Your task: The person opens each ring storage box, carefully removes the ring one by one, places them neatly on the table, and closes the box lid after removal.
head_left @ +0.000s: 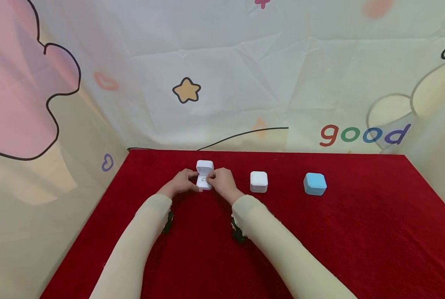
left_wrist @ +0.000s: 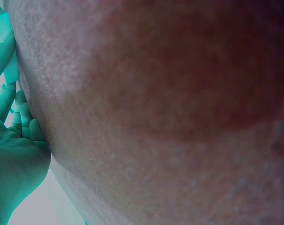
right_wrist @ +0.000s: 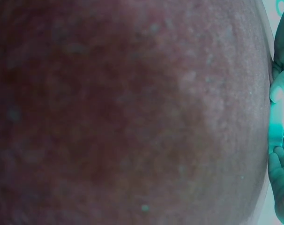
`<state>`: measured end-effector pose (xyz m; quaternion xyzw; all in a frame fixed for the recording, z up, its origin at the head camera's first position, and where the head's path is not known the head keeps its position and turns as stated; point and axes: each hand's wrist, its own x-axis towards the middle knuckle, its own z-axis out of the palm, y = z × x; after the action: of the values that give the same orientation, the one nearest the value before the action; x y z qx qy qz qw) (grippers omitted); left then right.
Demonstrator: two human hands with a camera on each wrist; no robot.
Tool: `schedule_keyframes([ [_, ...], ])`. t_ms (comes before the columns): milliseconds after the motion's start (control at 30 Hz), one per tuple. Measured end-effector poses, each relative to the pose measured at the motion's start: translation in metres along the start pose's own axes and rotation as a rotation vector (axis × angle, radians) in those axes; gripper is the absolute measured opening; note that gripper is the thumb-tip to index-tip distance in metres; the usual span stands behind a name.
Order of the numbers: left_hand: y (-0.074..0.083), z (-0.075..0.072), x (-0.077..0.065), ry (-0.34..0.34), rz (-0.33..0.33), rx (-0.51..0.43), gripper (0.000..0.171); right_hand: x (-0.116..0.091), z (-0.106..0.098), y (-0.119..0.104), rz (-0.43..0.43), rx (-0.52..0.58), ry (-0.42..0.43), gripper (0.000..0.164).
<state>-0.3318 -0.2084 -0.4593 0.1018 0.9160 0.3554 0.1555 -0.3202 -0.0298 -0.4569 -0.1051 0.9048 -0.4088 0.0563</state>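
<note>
On the red cloth [head_left: 192, 249], a small white ring box [head_left: 204, 164] stands with its lid raised. My left hand [head_left: 183, 182] holds it from the left, fingers along its side and thumb at the front corner. My right hand [head_left: 223, 182] reaches in from the right, its thumb and forefinger pinching a thin ring [head_left: 203, 180] at the box's white insert. The ring is tiny here and partly covered by the fingertips. In the left wrist view the box [left_wrist: 11, 68] shows at the left edge among fingers; in the right wrist view the box [right_wrist: 276, 126] shows at the right edge.
Right of my hands sits a closed white box [head_left: 259, 182], and farther right a closed light-blue box [head_left: 315, 184]. A printed curtain [head_left: 237, 83] hangs along the table's back edge and sides. Red cloth fills most of both wrist views.
</note>
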Motion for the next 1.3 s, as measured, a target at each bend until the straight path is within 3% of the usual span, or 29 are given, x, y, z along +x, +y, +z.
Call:
schedule_keyframes([
  [367, -0.0005, -0.0009, 0.0022, -0.003, -0.043, 0.011, 0.068, 0.0001, 0.0011, 0.0020, -0.010, 0.020, 0.005, 0.018],
  [1300, -0.0002, -0.0008, 0.0007, -0.003, -0.004, 0.010, 0.065, 0.0003, -0.0004, 0.0028, -0.003, 0.005, 0.015, 0.019],
])
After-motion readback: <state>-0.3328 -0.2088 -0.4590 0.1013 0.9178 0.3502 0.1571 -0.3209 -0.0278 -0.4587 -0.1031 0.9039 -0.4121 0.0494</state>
